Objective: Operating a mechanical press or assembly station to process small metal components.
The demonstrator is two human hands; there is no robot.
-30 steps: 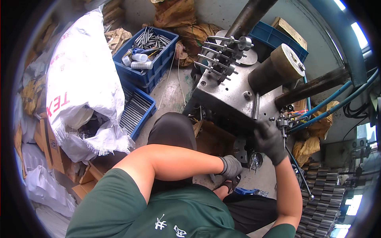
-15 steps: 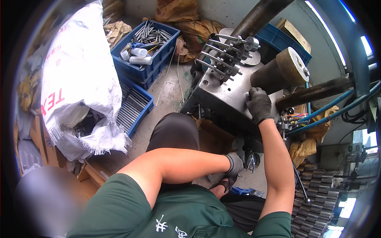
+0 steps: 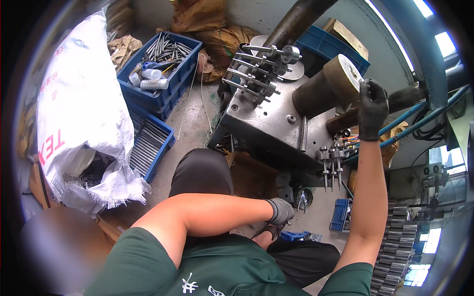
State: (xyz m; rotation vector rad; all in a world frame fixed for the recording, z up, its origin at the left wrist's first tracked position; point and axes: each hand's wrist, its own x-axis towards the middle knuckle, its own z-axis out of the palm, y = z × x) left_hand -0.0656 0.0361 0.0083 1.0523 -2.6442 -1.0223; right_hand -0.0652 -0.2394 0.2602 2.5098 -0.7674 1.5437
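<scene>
a person in a green shirt (image 3: 232, 264) has two gloved hands near a machine. in the upper right of the frame, the right hand (image 3: 374, 111) is held narrow, fingers bent in at the pale end face of a thick brown cylinder (image 3: 316, 91); i cannot tell whether they grip anything. the cylinder rises from a metal block (image 3: 269, 118) right of centre, a shiny rod (image 3: 303, 133) beside its base. below the frame's centre, the left hand (image 3: 281, 211) looks loosely curled; what it holds, if anything, i cannot tell. at upper left, a white sack (image 3: 84, 108) stands beside a blue crate (image 3: 185, 69) of metal pieces.
</scene>
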